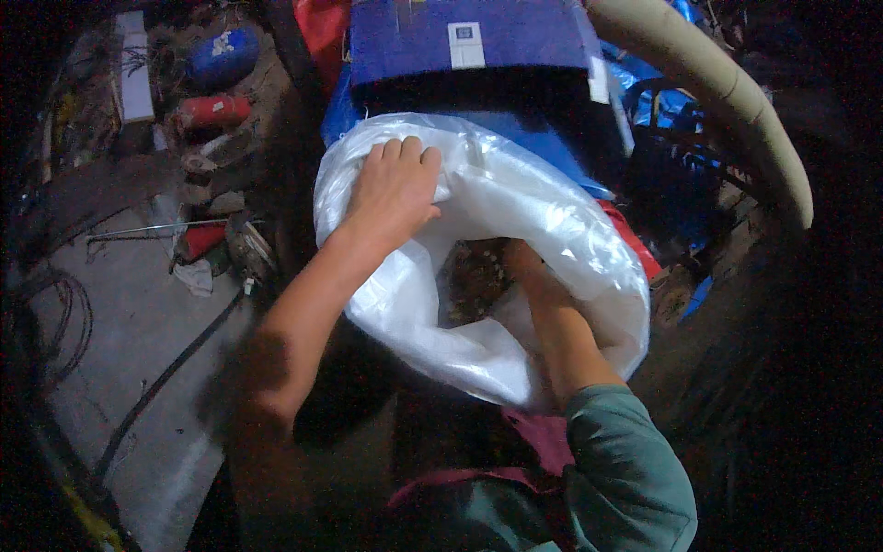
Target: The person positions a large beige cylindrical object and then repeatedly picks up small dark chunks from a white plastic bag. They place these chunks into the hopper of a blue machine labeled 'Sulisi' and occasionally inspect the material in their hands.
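Note:
A large white woven plastic sack (pixel 579 234) stands before me with its mouth open and its rim rolled outward. My left hand (pixel 399 181) lies over the far left part of the rim, fingers curled around the folded plastic. Deep in the sack, my right hand (pixel 522 259) reaches down along the inner right wall. Its fingers are hidden, so what they hold does not show. Dark brown loose matter with small pale bits (pixel 476 279) is visible at the bottom of the opening.
Beyond the sack is a blue-purple panel (pixel 414 41) with a white label. A thick beige hose (pixel 724 69) curves down on the right. At left lie a red cylinder (pixel 214 110), a blue rounded container (pixel 224 58), and a dark cable (pixel 169 386) on the concrete floor (pixel 124 331).

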Demonstrator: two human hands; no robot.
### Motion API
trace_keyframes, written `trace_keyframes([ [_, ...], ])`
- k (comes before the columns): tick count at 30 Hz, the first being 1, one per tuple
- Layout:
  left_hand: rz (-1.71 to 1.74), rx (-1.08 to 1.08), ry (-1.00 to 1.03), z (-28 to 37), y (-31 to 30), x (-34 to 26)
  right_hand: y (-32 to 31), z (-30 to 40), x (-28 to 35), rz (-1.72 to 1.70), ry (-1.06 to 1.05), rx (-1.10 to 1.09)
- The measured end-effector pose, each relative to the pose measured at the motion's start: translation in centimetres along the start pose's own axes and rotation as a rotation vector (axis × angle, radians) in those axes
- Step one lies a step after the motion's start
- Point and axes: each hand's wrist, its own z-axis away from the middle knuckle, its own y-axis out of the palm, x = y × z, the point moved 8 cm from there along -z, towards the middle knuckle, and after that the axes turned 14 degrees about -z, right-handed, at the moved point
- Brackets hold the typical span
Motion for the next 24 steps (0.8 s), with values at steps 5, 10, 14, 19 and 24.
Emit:
trace_keyframes([
  [5, -0.013, -0.018, 0.016, -0.9, -0.6, -0.1, 1.1, -3.5, -0.4, -0.049, 0.012, -0.019],
  [10, 0.054, -0.011, 0.014, -1.2, -0.2, 0.3, 2.9, -3.5, 0.7, -0.086, -0.023, 0.048],
  [14, 0.078, -0.041, -0.007, -0.3, 0.1, 0.7, 4.6, -2.7, 2.3, -0.096, -0.067, 0.119],
  [19, 0.075, -0.072, 0.051, -0.6, -0.4, 0.3, 6.3, -1.7, 2.1, -0.155, -0.049, 0.166],
  [24, 0.118, -0.075, 0.023, -0.7, -0.1, 0.6, 7.7, -1.2, 2.8, -0.191, -0.062, 0.238],
])
